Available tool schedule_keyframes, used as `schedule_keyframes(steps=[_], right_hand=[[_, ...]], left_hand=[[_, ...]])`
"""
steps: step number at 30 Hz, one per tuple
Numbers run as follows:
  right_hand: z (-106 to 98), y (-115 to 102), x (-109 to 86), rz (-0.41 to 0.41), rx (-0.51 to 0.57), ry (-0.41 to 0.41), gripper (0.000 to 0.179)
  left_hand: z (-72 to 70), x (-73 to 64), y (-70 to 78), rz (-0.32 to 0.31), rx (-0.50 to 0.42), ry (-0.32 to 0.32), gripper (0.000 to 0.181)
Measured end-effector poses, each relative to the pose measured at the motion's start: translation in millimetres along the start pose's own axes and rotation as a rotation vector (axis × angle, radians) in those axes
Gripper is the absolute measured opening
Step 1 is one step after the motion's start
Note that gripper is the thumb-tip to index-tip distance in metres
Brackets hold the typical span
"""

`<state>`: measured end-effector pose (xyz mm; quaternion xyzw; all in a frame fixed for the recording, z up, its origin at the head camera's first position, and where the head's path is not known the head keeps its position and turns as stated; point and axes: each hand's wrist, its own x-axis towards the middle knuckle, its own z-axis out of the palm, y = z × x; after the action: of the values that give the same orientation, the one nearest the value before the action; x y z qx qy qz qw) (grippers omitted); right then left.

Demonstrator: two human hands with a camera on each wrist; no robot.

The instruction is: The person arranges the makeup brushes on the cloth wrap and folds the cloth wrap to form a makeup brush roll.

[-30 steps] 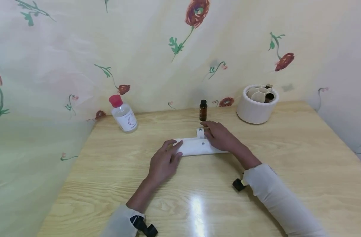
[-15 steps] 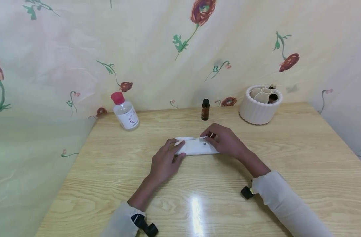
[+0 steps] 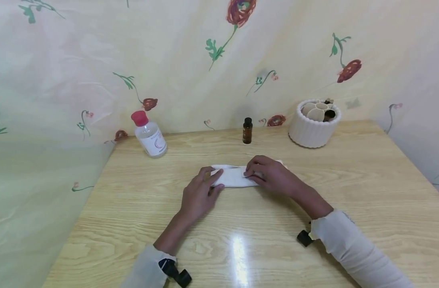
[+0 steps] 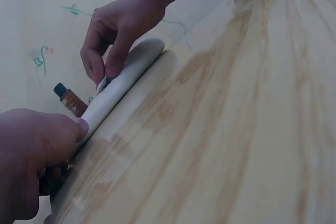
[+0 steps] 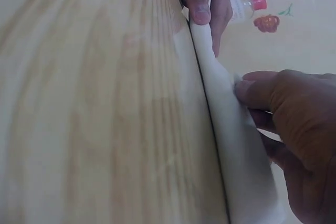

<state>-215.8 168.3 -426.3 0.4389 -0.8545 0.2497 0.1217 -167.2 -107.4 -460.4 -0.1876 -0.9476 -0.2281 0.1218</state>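
Note:
A long white folded pouch point(image 3: 231, 179) lies across the middle of the wooden table, roughly parallel to the wall. My left hand point(image 3: 199, 199) holds its left end, thumb along the near edge and fingers over the top. Toward the right, my right hand point(image 3: 271, 173) pinches a short white tab point(image 3: 243, 172) between thumb and index finger, down against the pouch's front face. The tab's snap is hidden under these fingers. In the right wrist view the pouch point(image 5: 231, 140) looks soft and rounded, and the right thumb point(image 5: 252, 93) presses at its upper edge.
Behind the pouch stands a small brown bottle point(image 3: 247, 131) with a black cap. A clear bottle point(image 3: 152, 140) with a red cap is at the back left. At the back right sits a white ribbed pot point(image 3: 309, 130) holding several items. Flower-patterned sheeting point(image 3: 183, 60) rises behind the table.
The tab stuck up past the pouch's far edge with its snap showing. My right hand has taken hold of it and folded it down over the front. The left hand keeps its place.

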Motion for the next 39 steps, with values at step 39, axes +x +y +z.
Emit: schedule_keyframes(steps=[39], right_hand=[[-36.8, 11.4, -43.4, 0.247, -0.138, -0.114, 0.034]], left_hand=[[-10.7, 14.8, -4.3, 0.116, -0.040, -0.043, 0.048]])
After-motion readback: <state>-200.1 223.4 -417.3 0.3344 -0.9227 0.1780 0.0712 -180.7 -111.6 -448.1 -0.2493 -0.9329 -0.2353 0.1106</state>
